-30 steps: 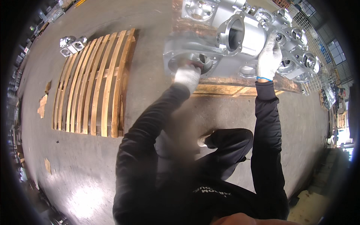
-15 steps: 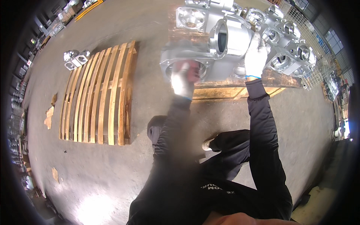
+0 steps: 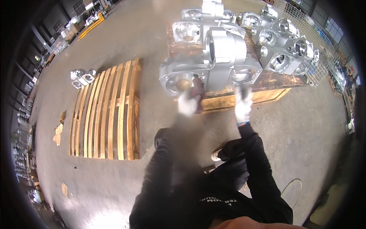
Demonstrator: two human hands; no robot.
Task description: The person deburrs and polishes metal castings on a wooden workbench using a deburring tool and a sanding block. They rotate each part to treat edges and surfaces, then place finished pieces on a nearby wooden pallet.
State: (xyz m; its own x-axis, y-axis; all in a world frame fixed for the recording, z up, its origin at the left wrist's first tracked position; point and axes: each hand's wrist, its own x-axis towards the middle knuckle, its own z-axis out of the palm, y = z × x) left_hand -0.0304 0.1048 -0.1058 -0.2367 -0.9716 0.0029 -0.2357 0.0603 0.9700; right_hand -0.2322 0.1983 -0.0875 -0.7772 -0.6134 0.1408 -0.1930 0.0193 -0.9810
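Observation:
A large silver metal casting (image 3: 219, 57) with round openings stands at the front of a loaded wooden pallet (image 3: 248, 98). My left hand (image 3: 187, 105), in a white glove and blurred, is just below the casting's left round opening. It grips a small reddish-brown thing (image 3: 198, 91) whose kind I cannot make out. My right hand (image 3: 243, 106), also in a white glove and blurred, hangs in front of the pallet's edge, below the casting and apart from it, holding nothing.
More silver castings (image 3: 284, 45) fill the pallet behind. An empty slatted pallet (image 3: 108, 110) lies on the concrete floor to my left, with two small castings (image 3: 82, 76) beyond it. A wire mesh cage (image 3: 324, 63) stands at the right. My shoe (image 3: 216, 155) shows below.
My right hand has come off the top right of the big casting and dropped to the pallet's front edge. My left hand has stayed by the round opening. The view has pulled back.

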